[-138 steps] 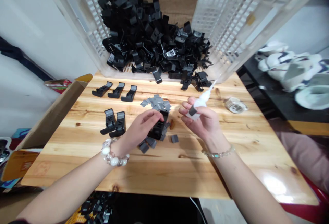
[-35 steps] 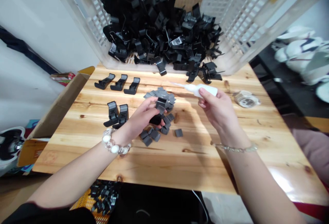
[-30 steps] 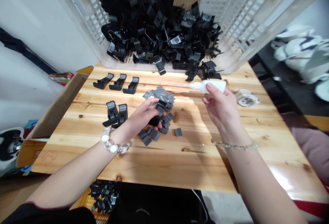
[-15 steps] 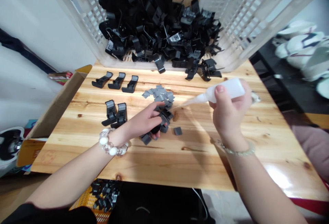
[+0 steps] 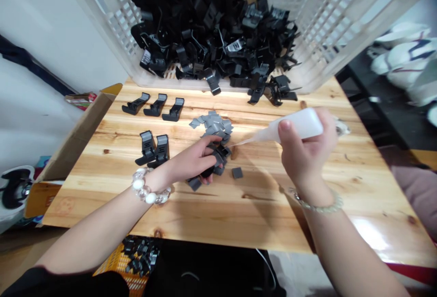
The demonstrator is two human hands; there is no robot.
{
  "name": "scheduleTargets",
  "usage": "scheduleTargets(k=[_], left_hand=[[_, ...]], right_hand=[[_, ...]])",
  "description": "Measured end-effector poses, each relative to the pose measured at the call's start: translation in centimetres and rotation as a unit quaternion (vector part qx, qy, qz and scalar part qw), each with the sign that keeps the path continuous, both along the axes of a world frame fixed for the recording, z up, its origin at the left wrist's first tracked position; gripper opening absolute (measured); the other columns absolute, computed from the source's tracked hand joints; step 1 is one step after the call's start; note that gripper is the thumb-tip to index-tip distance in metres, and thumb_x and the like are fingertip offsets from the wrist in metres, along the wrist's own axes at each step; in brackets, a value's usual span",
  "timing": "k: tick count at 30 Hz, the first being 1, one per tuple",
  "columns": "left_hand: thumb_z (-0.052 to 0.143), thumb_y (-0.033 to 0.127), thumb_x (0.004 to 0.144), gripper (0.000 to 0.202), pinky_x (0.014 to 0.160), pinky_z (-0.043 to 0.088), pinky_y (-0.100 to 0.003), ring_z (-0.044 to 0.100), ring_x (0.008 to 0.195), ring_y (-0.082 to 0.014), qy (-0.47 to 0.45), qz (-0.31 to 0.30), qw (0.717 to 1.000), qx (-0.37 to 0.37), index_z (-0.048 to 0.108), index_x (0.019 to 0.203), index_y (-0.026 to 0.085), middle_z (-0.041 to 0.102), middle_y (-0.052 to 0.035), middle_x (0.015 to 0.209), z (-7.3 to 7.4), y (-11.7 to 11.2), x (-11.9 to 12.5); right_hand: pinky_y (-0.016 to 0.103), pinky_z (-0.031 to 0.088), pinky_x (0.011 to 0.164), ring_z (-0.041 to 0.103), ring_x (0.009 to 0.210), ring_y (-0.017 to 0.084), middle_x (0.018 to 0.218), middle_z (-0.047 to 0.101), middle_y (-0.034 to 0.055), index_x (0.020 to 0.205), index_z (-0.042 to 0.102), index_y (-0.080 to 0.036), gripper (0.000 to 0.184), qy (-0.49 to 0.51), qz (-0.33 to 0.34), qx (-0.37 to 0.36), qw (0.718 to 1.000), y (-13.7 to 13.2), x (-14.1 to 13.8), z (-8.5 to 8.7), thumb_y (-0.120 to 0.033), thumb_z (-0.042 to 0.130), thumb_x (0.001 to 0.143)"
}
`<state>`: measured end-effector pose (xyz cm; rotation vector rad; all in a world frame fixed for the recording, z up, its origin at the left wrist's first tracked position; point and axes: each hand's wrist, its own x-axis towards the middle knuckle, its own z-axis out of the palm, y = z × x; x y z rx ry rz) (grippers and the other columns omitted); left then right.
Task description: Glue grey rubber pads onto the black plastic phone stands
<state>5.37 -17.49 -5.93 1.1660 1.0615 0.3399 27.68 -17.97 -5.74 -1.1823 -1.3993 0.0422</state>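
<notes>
**L hand** (image 5: 194, 163): we had it curled round a black plastic clip (image 5: 218, 157), fingers closed, firmly grasping it just above the table; it looked held that way to keep the piece steady & turned toward the other hand.

**R hand** (image 5: 305, 151): clenched on a white squeeze bottle (image 5: 300, 124), thumb on top, fingers wrapped below. We held it tilted down so its fine nozzle (image 5: 249, 140) pointed at the clip; tip looked just short of it, though we couldn't tell exactly.

**Wrists:** beaded bracelets on both, L (image 5: 146, 191) & R (image 5: 317, 206).

**Floor, near side:** an orange crate (image 5: 114, 269) w/ black parts (image 5: 138, 255) in it, below the table edge.

**Grey pads:** one loose pad (image 5: 237, 173) lay near R of the L hand; a heap of grey pads (image 5: 211, 124) sat just beyond it, prob. kept close for easy reach.

**Table:** pine top (image 5: 239, 215). A standing pair of black clips (image 5: 152, 148) was just L of the L hand; a neat row of 3 black clips (image 5: 156, 104) lay further on, apparently set apart from the loose pile.

**Far end:** a white slatted plastic crate (image 5: 327, 24), heaped w/ loose black clips (image 5: 211, 28); a cardboard box (image 5: 73, 151) ran along the L edge.
</notes>
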Motion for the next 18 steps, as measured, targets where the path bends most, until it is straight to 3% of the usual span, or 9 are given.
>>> scheduleTargets(k=[10, 18], left_hand=[[0.05, 0.015, 0.083, 0.064, 0.045, 0.052, -0.024, 0.063, 0.051, -0.0112, 0.011, -0.009, 1.0, 0.003, 0.029, 0.144, 0.019, 0.064, -0.0051, 0.091, -0.1, 0.07, 0.02], [0.049, 0.017, 0.086, 0.061, 0.047, 0.052, -0.025, 0.062, 0.052, -0.0114, 0.005, -0.017, 1.0, 0.011, 0.029, 0.143, 0.021, 0.064, -0.0059, 0.093, -0.5, 0.07, -0.12]], right_hand=[[0.028, 0.034, 0.048, 0.043, 0.054, 0.011, 0.064, 0.046, -0.0014, 0.078, 0.048, -0.021, 0.038, -0.022, -0.004, -0.022, 0.999, -0.22, -0.08, 0.06, -0.056, 0.06, 0.084], [0.028, 0.034, 0.048, 0.043, 0.054, 0.011, 0.064, 0.046, -0.0014, 0.076, 0.047, -0.022, 0.034, -0.016, 0.007, -0.001, 1.0, -0.07, 0.01, -0.04, -0.05, 0.062, 0.085]])
